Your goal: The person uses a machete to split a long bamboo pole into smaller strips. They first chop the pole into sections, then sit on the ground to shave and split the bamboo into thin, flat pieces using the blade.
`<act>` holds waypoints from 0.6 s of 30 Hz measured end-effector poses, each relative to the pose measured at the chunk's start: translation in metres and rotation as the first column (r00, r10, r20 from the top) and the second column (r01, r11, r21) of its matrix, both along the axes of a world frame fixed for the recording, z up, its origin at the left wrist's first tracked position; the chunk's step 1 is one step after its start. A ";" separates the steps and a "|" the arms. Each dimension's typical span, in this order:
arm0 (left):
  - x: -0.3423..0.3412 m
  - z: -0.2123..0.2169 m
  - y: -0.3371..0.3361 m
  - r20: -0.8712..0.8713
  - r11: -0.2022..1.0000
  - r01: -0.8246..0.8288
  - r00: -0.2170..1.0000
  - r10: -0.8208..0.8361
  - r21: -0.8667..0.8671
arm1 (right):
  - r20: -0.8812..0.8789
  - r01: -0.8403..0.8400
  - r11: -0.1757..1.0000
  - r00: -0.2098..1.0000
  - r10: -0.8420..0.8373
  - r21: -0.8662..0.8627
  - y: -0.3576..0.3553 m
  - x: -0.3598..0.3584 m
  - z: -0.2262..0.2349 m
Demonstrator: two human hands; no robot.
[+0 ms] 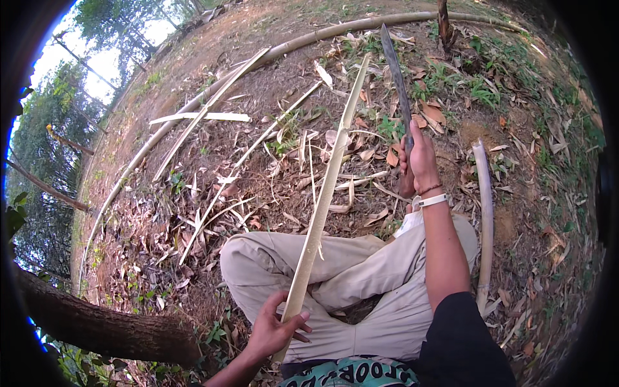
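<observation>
A long, pale split bamboo strip slants up and away from my lap across my crossed legs. Near its lower end my left hand grips it, thumb on one side and fingers on the other. My right hand is wrapped around the brown wooden handle of a machete. Its dark, long blade points away from me, with the tip just right of the strip's far end. Blade and strip are apart. A thin sliver sticks out beside the strip over my legs.
A long bamboo pole curves across the ground ahead. Split strips lie on dry leaves at the left, one against the pole. A short bamboo piece lies by my right knee. A tree trunk is at lower left, a stump far right.
</observation>
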State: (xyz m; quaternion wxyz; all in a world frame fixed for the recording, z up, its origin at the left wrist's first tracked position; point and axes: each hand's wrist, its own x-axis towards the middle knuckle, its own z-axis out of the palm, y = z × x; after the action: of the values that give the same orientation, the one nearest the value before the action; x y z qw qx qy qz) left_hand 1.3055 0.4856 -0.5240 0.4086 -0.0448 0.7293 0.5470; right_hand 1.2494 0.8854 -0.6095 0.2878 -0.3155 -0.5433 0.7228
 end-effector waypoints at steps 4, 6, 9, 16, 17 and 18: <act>-0.073 -0.027 0.045 -0.110 0.971 0.207 0.975 -0.194 0.120 | 0.089 -0.017 0.953 0.996 -0.010 0.303 0.001 0.008 0.000; -0.110 -0.053 0.072 -0.205 0.964 0.220 0.961 -0.186 0.153 | 0.147 -0.091 0.870 0.989 0.022 0.485 -0.008 0.007 0.002; -0.165 -0.083 0.090 -0.115 0.934 0.196 0.979 -0.168 0.300 | 0.228 -0.206 0.641 0.972 0.048 0.739 -0.050 -0.004 0.015; -0.166 -0.108 0.095 0.286 0.899 -0.048 0.954 -0.087 0.435 | 0.557 -0.566 0.301 0.821 0.124 0.767 -0.060 -0.004 -0.024; -0.165 -0.110 0.098 0.318 0.894 -0.119 0.948 -0.027 0.431 | 0.585 -0.594 0.232 0.803 0.115 0.770 -0.062 -0.004 -0.025; -0.163 -0.107 0.101 0.349 0.885 -0.192 0.936 0.035 0.425 | 0.611 -0.620 0.160 0.784 0.107 0.768 -0.067 -0.005 -0.024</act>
State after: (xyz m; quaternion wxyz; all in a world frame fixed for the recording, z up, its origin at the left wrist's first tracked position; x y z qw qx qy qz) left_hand 1.1421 0.5868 -0.6307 0.4912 -0.0831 0.4985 0.7094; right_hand 1.2441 0.8181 -0.6338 0.1029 -0.0781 -0.9697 0.2074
